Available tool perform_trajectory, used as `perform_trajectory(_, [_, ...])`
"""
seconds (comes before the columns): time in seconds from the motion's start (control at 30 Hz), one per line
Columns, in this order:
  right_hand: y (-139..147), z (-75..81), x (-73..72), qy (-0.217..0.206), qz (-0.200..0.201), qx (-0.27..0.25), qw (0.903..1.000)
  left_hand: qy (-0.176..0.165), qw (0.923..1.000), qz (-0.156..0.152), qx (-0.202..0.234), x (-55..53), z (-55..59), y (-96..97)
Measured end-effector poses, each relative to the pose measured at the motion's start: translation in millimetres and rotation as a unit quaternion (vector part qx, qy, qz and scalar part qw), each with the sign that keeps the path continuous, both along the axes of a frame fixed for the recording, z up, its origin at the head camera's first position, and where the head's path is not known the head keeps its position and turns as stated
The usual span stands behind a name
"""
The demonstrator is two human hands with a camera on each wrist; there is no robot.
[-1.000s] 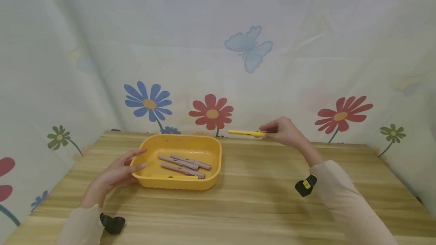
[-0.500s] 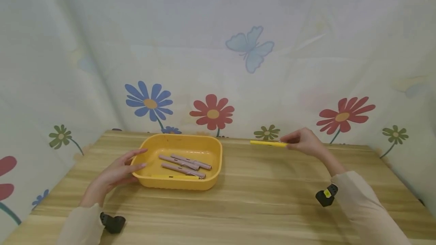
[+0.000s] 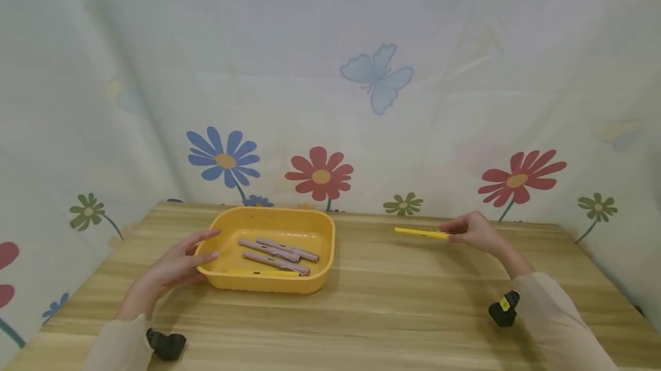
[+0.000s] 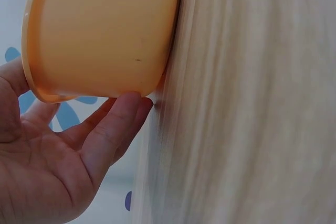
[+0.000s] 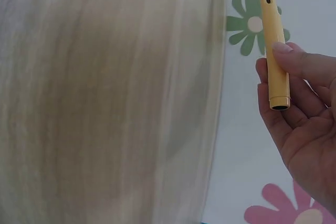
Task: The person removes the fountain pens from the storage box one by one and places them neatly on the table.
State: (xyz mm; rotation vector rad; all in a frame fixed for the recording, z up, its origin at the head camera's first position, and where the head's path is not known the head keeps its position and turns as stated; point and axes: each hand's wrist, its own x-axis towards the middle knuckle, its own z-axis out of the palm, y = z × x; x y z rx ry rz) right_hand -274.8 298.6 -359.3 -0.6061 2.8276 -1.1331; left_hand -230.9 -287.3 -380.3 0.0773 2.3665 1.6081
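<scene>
My right hand [image 3: 477, 234] pinches a yellow pen [image 3: 419, 233] near its capped end. The pen is held level above the right part of the table, its free end pointing left. Up close in the right wrist view, the thumb presses the pen [image 5: 277, 61] against the fingers. At the left, my left hand [image 3: 172, 266] holds the left end of a yellow plastic basin [image 3: 265, 285], some fingers over its rim, others against the outer wall. Inside the basin lie three mauve pens [image 3: 275, 261] with metal clips and another yellow pen [image 3: 242, 272] along the near wall.
The wood-grain table [image 3: 361, 325] reaches back to a pale cloth backdrop [image 3: 289, 96] printed with flowers and a butterfly. Black cameras are strapped at both wrists, the right one [image 3: 503, 309] hanging over the table.
My right hand has moved right and down with the yellow pen, from just beyond the basin's right side to lower over the table. The left hand and basin have stayed put.
</scene>
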Motion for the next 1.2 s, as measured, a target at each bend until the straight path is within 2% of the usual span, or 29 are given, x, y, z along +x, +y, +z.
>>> perform_trajectory(0.2, [6.0, -13.7, -4.4, -0.024, -0.018, -0.006, 0.9995, -0.002, 0.9999, -0.009, 0.013, 1.7, -0.3, -1.2])
perform_trajectory(0.33, [8.3, -16.4, -9.8, -0.027, -0.008, -0.003, 0.9996, -0.002, 1.0, -0.007, 0.007, 1.2, 1.6, -1.9])
perform_trajectory(0.67, [16.4, -22.6, -21.3, -0.061, -0.026, 0.01, 0.9977, -0.003, 1.0, -0.006, 0.006, 2.5, 3.7, 0.1])
perform_trajectory(1.2, [13.4, -24.5, -29.2, -0.069, 0.006, 0.037, 0.9969, -0.01, 0.9999, -0.001, -0.004, 2.4, 5.3, 0.1])
